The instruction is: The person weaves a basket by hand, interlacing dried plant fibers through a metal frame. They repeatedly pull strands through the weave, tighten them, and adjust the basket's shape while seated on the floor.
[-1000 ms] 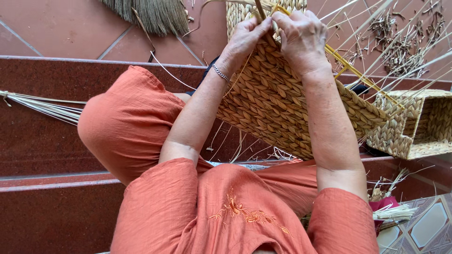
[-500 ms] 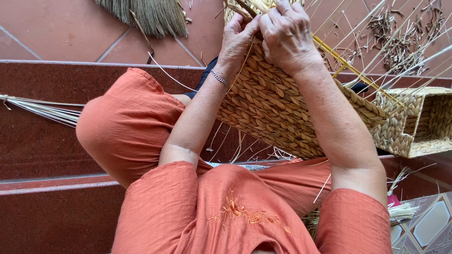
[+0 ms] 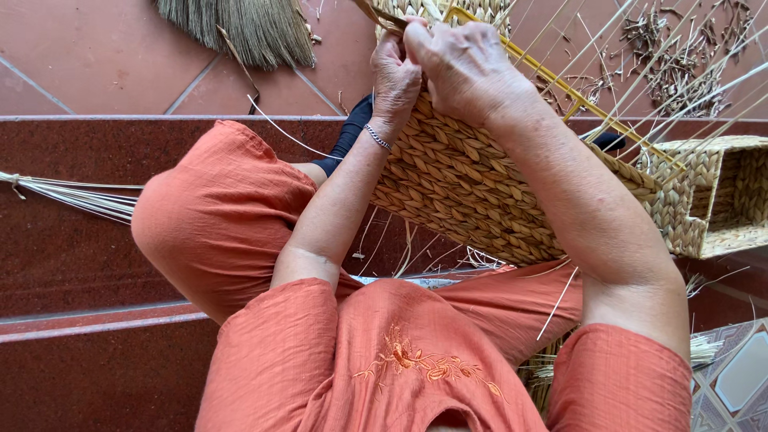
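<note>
The person sits on a dark red step (image 3: pixel 72 264), knees apart, with a half-woven basket (image 3: pixel 472 184) of thick plaited straw propped on the lap and leaning away from the body. Both hands work at its far upper edge. The left hand (image 3: pixel 396 76), a thin bracelet (image 3: pixel 378 138) at its wrist, has its grip pressed together around a flat straw strand (image 3: pixel 376 14) at the rim. The right hand (image 3: pixel 464 68) lies close against it, touching, with fingers curled down over the same edge; its grip is closed on the weave, though exactly what the fingertips pinch is hidden from me.

A yellow frame rod (image 3: pixel 560 88) runs along the basket's far side, and pale upright reeds (image 3: pixel 640 48) fan out past it. To the right, a finished woven box (image 3: pixel 724 196) rests on the step. A grass broom head (image 3: pixel 240 28) lies on the tiled floor beyond, and a bundle of pale fibres (image 3: pixel 72 196) stretches in from the left.
</note>
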